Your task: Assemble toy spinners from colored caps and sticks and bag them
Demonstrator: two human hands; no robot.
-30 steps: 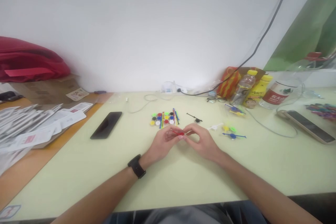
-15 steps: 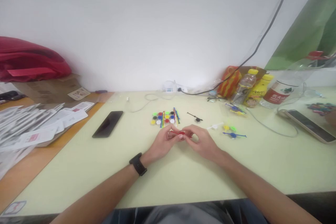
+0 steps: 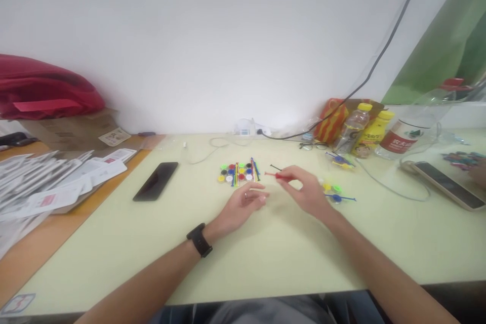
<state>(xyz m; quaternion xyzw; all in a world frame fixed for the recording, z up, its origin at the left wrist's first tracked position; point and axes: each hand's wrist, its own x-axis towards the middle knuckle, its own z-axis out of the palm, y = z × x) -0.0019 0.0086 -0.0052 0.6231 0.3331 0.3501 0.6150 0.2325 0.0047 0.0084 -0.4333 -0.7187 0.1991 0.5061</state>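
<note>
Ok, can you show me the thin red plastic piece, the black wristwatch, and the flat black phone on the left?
Thin red plastic piece (image 3: 278,175), head view: its thicker part.
Black wristwatch (image 3: 201,242), head view: its strap.
Flat black phone (image 3: 156,181), head view: middle of its screen.

Table (image 3: 144,263): pale yellow-green top.
Left: black phone (image 3: 155,181), flat, set askew.
Middle: coloured discs (image 3: 229,178) in rows, thin sticks (image 3: 255,169) among and beside them.
Right of middle: blue arrow-shaped piece (image 3: 336,198), green disc (image 3: 336,189) just beyond.
Far right: yellow bottle (image 3: 367,137), large red-labelled bottle (image 3: 398,139), both standing; glasses (image 3: 313,146) left of them.
Right: pale-edged phone (image 3: 448,185), lying near a multicoloured heap (image 3: 457,158).
</note>
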